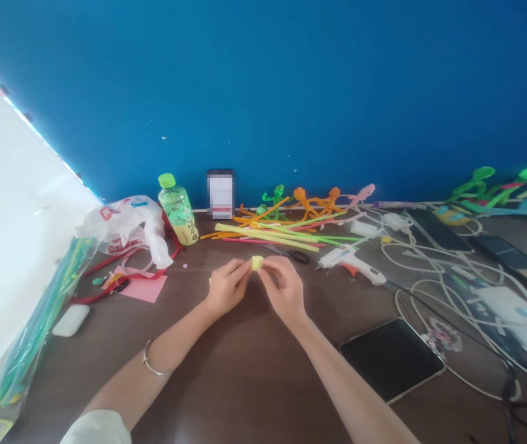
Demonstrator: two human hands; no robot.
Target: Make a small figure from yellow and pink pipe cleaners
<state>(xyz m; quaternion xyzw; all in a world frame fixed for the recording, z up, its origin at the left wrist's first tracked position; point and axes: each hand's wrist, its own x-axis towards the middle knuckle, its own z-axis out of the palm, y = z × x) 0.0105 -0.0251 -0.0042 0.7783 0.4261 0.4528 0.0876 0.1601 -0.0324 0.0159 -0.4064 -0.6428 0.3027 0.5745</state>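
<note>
A small fuzzy yellow piece (pixel 257 263), which looks like a coiled pipe cleaner, is held up between my fingertips over the brown table. My left hand (pixel 230 285) pinches it from the left side. From the right, my right hand (pixel 285 285) grips the same piece between thumb and fingers. Just beyond my hands lie loose yellow, green, orange and red pipe cleaners (pixel 272 235). Scissors (pixel 298 255) with dark handles rest partly under them. A white glue gun (pixel 353 262) lies to the right of my right hand.
Pipe-cleaner figures (pixel 304 202) lean along the blue wall. At the left are a drink bottle (pixel 179 213), a plastic bag (pixel 124 225), a pink paper pad (pixel 145 288), a white case (pixel 71 320) and bagged pipe cleaners (pixel 44 330). A dark tablet (pixel 392 359) and tangled cables (pixel 429 265) occupy the right.
</note>
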